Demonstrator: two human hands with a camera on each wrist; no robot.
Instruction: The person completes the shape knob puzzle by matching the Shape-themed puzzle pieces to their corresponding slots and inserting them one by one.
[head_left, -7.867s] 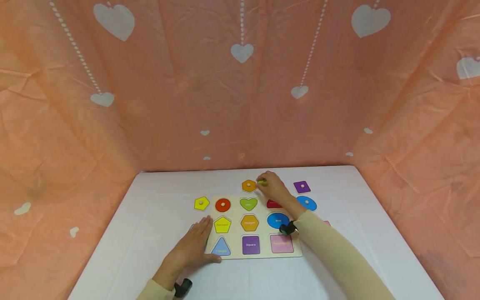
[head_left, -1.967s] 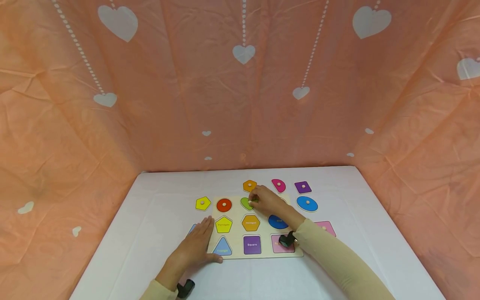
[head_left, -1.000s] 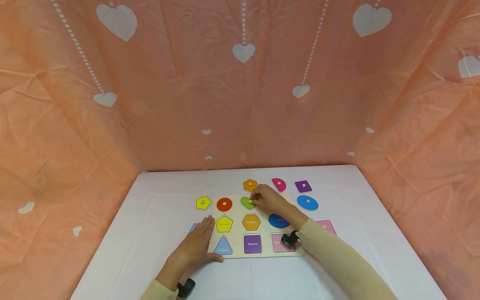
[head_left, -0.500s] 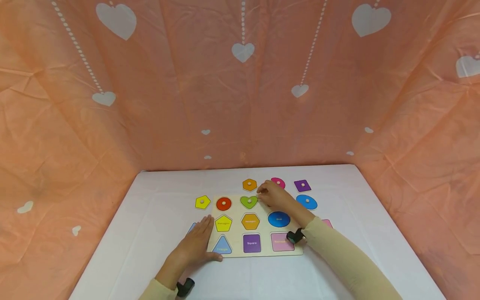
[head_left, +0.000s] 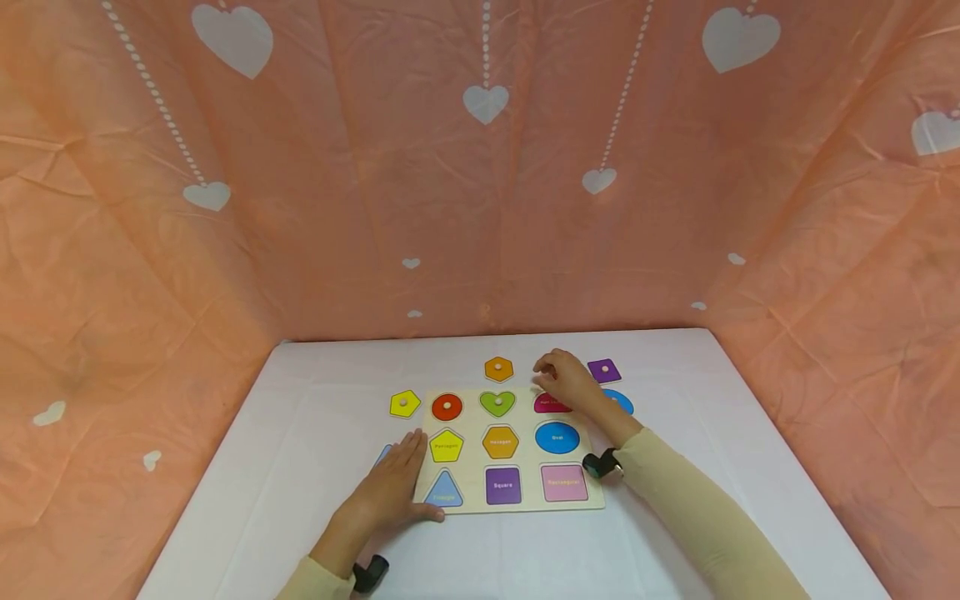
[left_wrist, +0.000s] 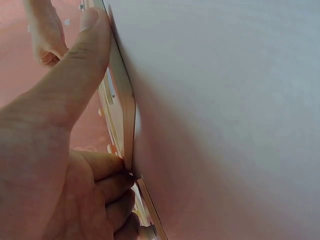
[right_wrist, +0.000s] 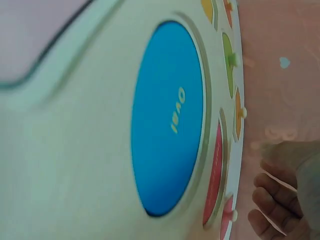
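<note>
A wooden shape puzzle board (head_left: 474,467) lies on the white table. My left hand (head_left: 386,492) rests along its left edge, fingers straight, thumb at the near corner. A knobbed red circle (head_left: 440,416) and a knobbed green heart (head_left: 492,411) sit in their slots in the far row. Above the far right slot, a pink-red half circle recess (head_left: 551,407), hovers my right hand (head_left: 570,385), holding nothing, its fingers loosely bent. The pink half-circle piece (right_wrist: 226,220) shows below that hand in the right wrist view; the hand covers it in the head view.
Loose knobbed pieces lie around the board: a yellow pentagon (head_left: 405,410), an orange hexagon (head_left: 498,375), a purple square (head_left: 603,377) and a blue oval (head_left: 621,402). A blue triangle (head_left: 384,454) is partly covered by the left hand. Orange cloth (head_left: 480,250) hangs behind the table.
My right hand carried the green heart into its slot and let go of it. It then moved right, to the pink half circle. The left hand stayed put.
</note>
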